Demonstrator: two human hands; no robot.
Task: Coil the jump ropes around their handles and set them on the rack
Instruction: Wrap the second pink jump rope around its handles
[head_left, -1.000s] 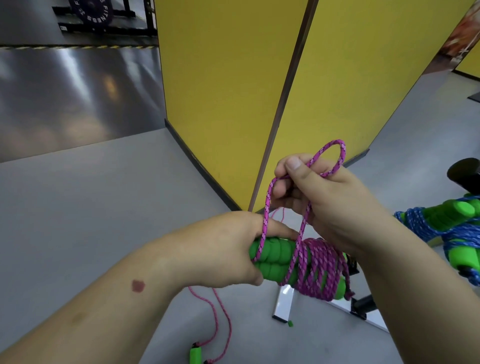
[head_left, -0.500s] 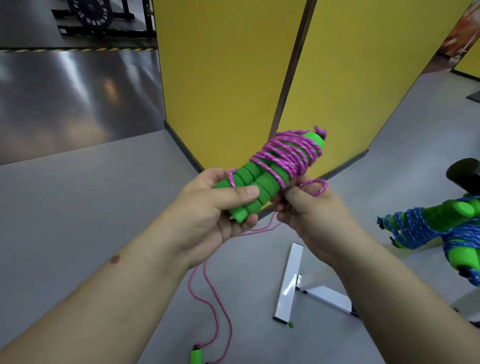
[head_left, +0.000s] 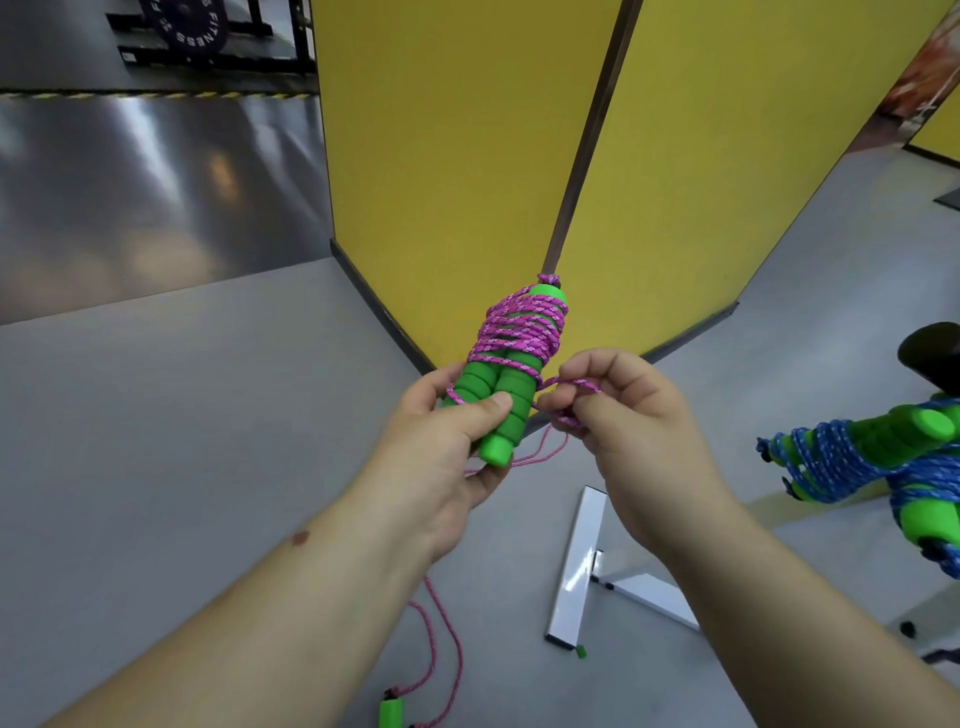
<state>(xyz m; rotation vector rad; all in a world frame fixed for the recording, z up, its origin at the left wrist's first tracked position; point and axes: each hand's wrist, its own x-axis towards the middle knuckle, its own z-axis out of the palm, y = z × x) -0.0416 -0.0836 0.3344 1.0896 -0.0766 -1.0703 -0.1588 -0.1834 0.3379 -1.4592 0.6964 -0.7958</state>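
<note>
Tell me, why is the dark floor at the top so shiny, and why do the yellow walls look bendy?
Head view: the dark floor shows pale glare streaks from lights out of frame; the wide-angle lens bows and tilts the yellow panels; hands and pink rope look sharp.

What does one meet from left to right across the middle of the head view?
left hand → green handles wrapped in pink rope → right hand pinching the rope end → blue-roped handles

"FITNESS" on weight plate (head_left: 183, 26)
</note>
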